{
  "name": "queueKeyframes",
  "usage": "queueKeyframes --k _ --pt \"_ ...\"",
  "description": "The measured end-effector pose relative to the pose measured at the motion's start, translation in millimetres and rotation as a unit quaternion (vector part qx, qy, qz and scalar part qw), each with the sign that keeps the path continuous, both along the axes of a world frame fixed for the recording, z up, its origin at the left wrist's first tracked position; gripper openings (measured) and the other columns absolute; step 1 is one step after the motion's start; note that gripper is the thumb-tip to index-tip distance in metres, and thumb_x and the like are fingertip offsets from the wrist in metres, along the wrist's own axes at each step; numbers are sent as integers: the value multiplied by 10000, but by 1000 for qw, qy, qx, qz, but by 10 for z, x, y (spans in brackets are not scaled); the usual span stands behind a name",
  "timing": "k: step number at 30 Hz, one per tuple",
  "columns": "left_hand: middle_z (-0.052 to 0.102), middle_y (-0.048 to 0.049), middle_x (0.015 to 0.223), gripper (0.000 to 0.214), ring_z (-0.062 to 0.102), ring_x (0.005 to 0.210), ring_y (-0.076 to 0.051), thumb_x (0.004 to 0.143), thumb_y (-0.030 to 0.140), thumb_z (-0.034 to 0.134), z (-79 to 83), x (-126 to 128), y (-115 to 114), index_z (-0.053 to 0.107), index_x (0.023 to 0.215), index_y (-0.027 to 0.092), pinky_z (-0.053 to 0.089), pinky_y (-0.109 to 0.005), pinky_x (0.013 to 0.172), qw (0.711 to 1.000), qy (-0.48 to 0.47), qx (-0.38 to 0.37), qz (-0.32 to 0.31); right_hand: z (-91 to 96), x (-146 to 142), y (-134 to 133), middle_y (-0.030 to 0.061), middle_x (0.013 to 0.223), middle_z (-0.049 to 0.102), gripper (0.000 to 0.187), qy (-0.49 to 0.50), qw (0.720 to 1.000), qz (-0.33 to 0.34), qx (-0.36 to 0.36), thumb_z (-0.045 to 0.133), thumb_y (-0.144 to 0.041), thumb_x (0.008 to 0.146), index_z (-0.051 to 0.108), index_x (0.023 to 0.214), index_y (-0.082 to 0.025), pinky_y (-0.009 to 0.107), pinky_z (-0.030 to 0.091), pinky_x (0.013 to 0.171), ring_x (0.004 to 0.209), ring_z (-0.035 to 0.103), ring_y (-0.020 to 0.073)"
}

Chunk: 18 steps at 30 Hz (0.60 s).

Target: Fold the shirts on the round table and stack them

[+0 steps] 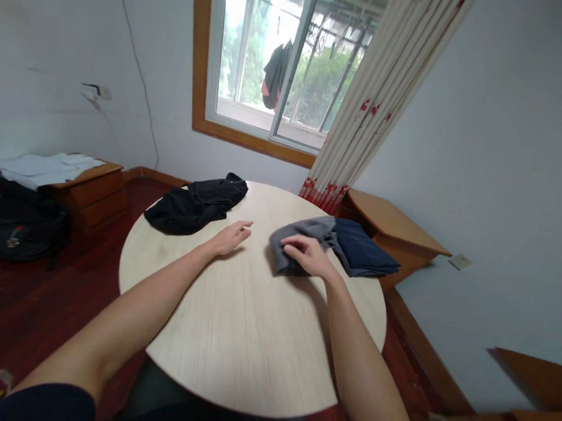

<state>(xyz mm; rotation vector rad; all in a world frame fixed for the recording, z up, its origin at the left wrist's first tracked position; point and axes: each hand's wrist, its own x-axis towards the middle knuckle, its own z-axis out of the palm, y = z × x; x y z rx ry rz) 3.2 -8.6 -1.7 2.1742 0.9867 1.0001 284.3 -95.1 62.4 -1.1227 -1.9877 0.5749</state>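
My left hand [234, 237] hovers over or rests lightly on the middle of the round table [230, 326], fingers stretched out and nothing in them. My right hand [308, 253] is at the near side of a grey folded garment [305, 227], its fingers bent and the thumb close to them, gripping the cloth. That garment looks slightly blurred, and its right end meets a stack of folded navy clothes [363, 247]. A crumpled black garment [196, 203] lies at the table's far left, beyond my left hand.
Behind the table are a window [278, 66] and a patterned curtain [374, 99]. A wooden cabinet [395, 223] stands at the right by the wall. At the left sit a drawer cabinet [99, 198] with white sheets on it and a black bag [18, 224] on the floor.
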Motion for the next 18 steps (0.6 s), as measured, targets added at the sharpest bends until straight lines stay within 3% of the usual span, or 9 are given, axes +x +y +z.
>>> queueKeyframes --k 2,4,7,10,12,15,18 --pt "539 -177 1437 707 593 1226 -274 961 643 353 30 7 -33 489 1433 135 438 -406 1061 1000 -12 13 5 -69 -142 -30 68 830 718 332 0 980 121 -155 697 -469 808 737 983 -189 360 545 711 751 673 220" --pt "550 -176 1419 705 567 1259 -291 951 649 387 83 20 -79 508 1420 136 421 -423 1082 999 -6 31 -2 -142 -110 5 70 827 722 408 44 973 111 -195 697 -508 802 724 1042 -179 367 552 694 720 678 217" --pt "559 -164 1412 729 518 1313 -312 883 682 523 182 117 -214 550 1387 156 372 -439 1133 995 33 81 -47 -267 155 166 89 862 724 395 106 990 -43 -88 661 -509 810 720 999 -168 387 554 727 744 670 224" --pt "485 -166 1495 839 444 1379 -331 781 704 659 239 331 -442 515 1428 189 326 -466 1161 982 86 144 -85 -454 433 353 110 929 725 312 84 982 -167 14 600 -433 815 718 930 -168 425 540 833 834 662 243" --pt "420 -174 1545 901 397 1410 -355 733 694 718 229 491 -601 482 1456 211 279 -522 1173 973 130 168 -85 -607 532 446 113 999 721 309 56 979 -193 35 599 -388 788 712 985 -179 449 521 902 897 654 251" --pt "408 -180 1550 847 387 1406 -371 742 598 762 176 652 -753 482 1449 227 221 -598 1164 962 192 180 -68 -803 549 526 121 1100 693 429 23 983 -174 53 644 -343 739 677 1136 -186 469 497 958 998 630 269" --pt "525 -145 1438 652 478 1312 -331 805 477 738 155 683 -772 549 1377 229 296 -540 1126 960 204 186 -45 -869 503 542 124 1073 668 439 -10 984 -158 76 631 -309 737 659 1154 -178 460 500 925 977 612 270"
